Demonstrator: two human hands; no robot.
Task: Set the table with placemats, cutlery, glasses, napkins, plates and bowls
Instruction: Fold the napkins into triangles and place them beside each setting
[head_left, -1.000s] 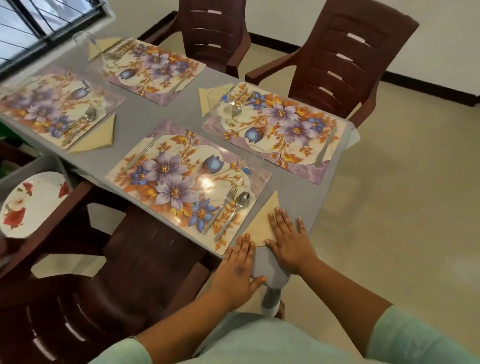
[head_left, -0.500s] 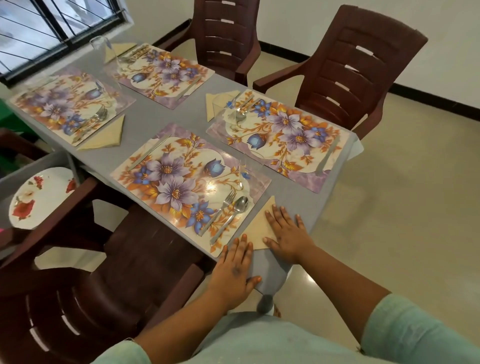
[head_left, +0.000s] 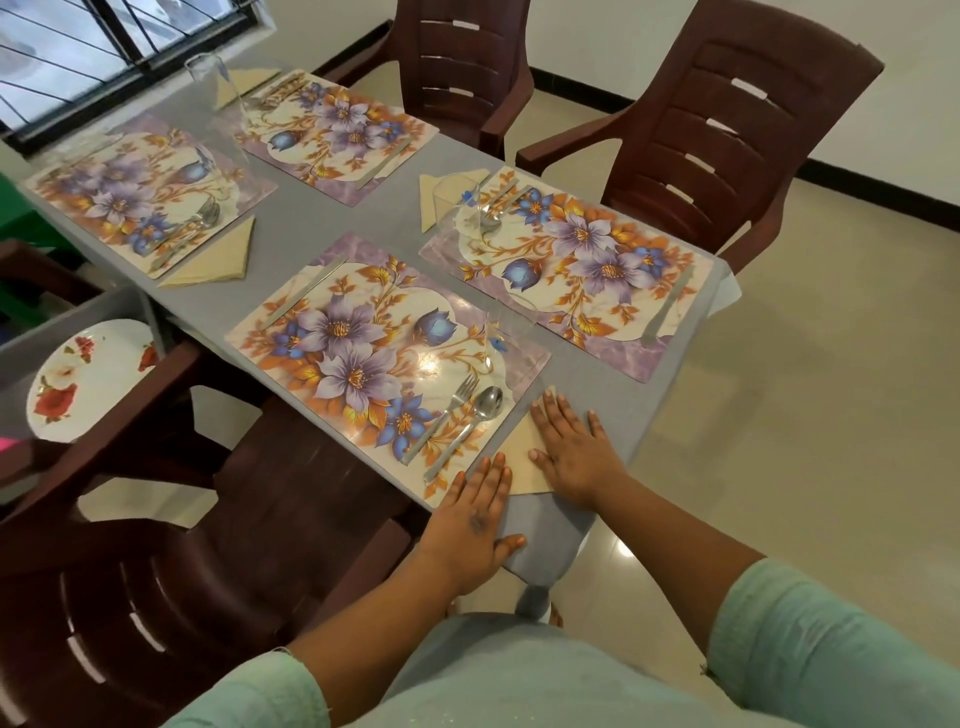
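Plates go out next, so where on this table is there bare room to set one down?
Each placemat's middle is free, e.g. the nearest placemat between its knife and fork. Bare grey cloth runs between mats. The near corner is crowded: both hands press the napkin.

Both hands flat on table corner – right hand (head_left: 574, 453) on napkin (head_left: 522, 460), left hand (head_left: 475, 519) beside it.

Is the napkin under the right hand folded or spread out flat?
Folded. The napkin shows as a narrow triangle beside the nearest placemat, with the right hand lying flat on it.
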